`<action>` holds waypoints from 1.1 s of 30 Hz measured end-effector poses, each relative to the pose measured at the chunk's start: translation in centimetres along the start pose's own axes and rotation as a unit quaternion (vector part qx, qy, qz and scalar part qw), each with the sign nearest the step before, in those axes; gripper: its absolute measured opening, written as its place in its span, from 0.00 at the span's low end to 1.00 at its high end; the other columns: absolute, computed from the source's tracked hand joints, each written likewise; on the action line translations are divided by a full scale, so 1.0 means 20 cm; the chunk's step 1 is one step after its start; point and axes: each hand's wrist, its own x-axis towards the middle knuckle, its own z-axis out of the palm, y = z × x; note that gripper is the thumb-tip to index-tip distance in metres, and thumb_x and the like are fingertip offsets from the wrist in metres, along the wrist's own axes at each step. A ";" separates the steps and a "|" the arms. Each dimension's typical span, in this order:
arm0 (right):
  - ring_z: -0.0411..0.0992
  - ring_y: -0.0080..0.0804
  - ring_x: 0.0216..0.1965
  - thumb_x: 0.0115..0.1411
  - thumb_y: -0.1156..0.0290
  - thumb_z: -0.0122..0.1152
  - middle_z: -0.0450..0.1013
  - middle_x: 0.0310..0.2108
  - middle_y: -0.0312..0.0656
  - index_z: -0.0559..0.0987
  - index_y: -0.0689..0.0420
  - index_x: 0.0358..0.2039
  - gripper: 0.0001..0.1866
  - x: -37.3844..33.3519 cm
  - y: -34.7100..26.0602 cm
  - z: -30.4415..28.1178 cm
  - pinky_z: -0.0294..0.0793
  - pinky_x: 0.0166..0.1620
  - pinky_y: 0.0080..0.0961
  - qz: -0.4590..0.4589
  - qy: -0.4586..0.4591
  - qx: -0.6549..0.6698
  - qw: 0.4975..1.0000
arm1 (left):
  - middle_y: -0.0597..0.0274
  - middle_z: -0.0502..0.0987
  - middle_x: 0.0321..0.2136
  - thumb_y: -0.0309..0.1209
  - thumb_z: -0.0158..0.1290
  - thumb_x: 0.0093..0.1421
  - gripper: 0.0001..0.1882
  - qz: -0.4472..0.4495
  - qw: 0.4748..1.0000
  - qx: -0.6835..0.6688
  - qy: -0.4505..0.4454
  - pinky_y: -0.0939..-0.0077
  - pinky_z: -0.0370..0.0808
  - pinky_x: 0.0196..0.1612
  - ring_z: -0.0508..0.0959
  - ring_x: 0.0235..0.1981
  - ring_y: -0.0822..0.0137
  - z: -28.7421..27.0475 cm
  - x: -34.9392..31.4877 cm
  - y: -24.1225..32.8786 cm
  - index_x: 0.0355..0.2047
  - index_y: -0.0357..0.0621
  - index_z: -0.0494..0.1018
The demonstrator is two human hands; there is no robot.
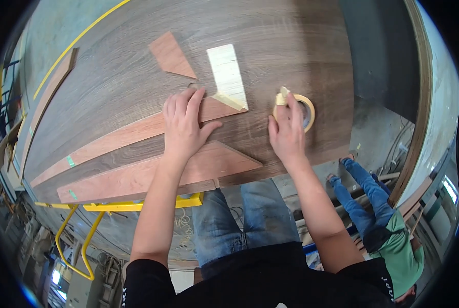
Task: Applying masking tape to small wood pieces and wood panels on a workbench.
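My left hand (183,120) lies flat across a long reddish wood strip (129,130), its thumb spread away from the fingers. At its right end, the strip meets a pale whitish board piece (227,69) at an angle. A piece of cream masking tape (229,101) lies over that joint. My right hand (290,131) is closed on the left side of a roll of masking tape (309,110) resting on the table, with a bit of tape standing up by the fingertips. Nearer me lies a second reddish strip (137,177) with a pointed right end.
A loose reddish wood offcut (173,55) lies beyond my left hand on the wood-grain tabletop (286,46). Another long strip (47,105) runs along the left edge. A yellow metal frame (137,205) shows below the near edge. A person in a green shirt (396,244) is at the lower right.
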 end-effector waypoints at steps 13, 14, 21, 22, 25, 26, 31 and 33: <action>0.68 0.56 0.59 0.54 0.67 0.74 0.62 0.66 0.58 0.73 0.65 0.57 0.32 0.07 -0.03 -0.20 0.69 0.60 0.45 0.003 0.018 -0.109 0.994 | 0.55 0.76 0.41 0.42 0.69 0.45 0.28 -0.042 0.994 0.062 -0.076 0.57 0.72 0.48 0.75 0.44 0.50 -0.35 -0.20 -0.37 0.44 0.41 0.75; 0.68 0.56 0.59 0.54 0.67 0.74 0.62 0.66 0.58 0.73 0.65 0.57 0.32 0.08 -0.07 -0.20 0.69 0.60 0.45 0.003 0.019 -0.117 0.993 | 0.55 0.76 0.41 0.41 0.69 0.46 0.27 -0.016 0.998 0.034 -0.045 0.57 0.72 0.46 0.75 0.43 0.50 -0.32 -0.19 -0.35 0.43 0.41 0.75; 0.72 0.29 0.54 0.64 0.78 0.63 0.71 0.56 0.48 0.41 0.61 0.74 0.48 0.20 -0.32 0.09 0.73 0.55 0.24 0.327 -0.070 0.572 0.749 | 0.56 0.76 0.40 0.38 0.70 0.43 0.28 -0.013 0.999 0.031 -0.027 0.59 0.74 0.44 0.77 0.41 0.52 -0.47 -0.25 -0.30 0.44 0.42 0.76; 0.73 0.29 0.53 0.63 0.79 0.63 0.72 0.56 0.47 0.40 0.61 0.74 0.49 0.24 -0.34 0.07 0.74 0.54 0.23 0.341 -0.079 0.587 0.730 | 0.56 0.76 0.40 0.37 0.71 0.42 0.29 -0.018 0.999 0.029 -0.033 0.59 0.74 0.44 0.77 0.42 0.52 -0.46 -0.24 -0.28 0.45 0.42 0.76; 0.74 0.28 0.53 0.62 0.81 0.63 0.71 0.57 0.45 0.41 0.62 0.74 0.49 0.27 -0.33 0.01 0.74 0.53 0.22 0.368 -0.098 0.620 0.686 | 0.57 0.76 0.40 0.36 0.71 0.40 0.31 -0.024 0.999 0.026 -0.037 0.60 0.74 0.45 0.77 0.42 0.53 -0.48 -0.23 -0.26 0.46 0.42 0.75; 0.74 0.28 0.53 0.62 0.82 0.63 0.71 0.59 0.44 0.42 0.62 0.74 0.49 0.26 -0.32 0.00 0.75 0.53 0.22 0.379 -0.108 0.639 0.661 | 0.57 0.76 0.40 0.35 0.72 0.39 0.31 -0.025 0.999 0.027 -0.034 0.60 0.74 0.45 0.77 0.42 0.53 -0.47 -0.23 -0.26 0.46 0.42 0.75; 0.73 0.27 0.55 0.61 0.83 0.64 0.71 0.59 0.43 0.45 0.63 0.74 0.47 0.24 -0.29 -0.03 0.74 0.54 0.22 0.377 -0.125 0.665 0.632 | 0.57 0.76 0.39 0.35 0.72 0.39 0.32 -0.035 0.998 0.024 -0.046 0.61 0.74 0.45 0.77 0.42 0.53 -0.50 -0.25 -0.24 0.45 0.42 0.75; 0.73 0.27 0.55 0.61 0.83 0.64 0.71 0.59 0.43 0.47 0.63 0.73 0.46 0.22 -0.28 -0.01 0.73 0.55 0.23 0.354 -0.127 0.662 0.648 | 0.58 0.76 0.39 0.35 0.72 0.39 0.32 -0.036 0.998 0.024 -0.049 0.61 0.74 0.45 0.77 0.43 0.53 -0.51 -0.25 -0.23 0.45 0.43 0.75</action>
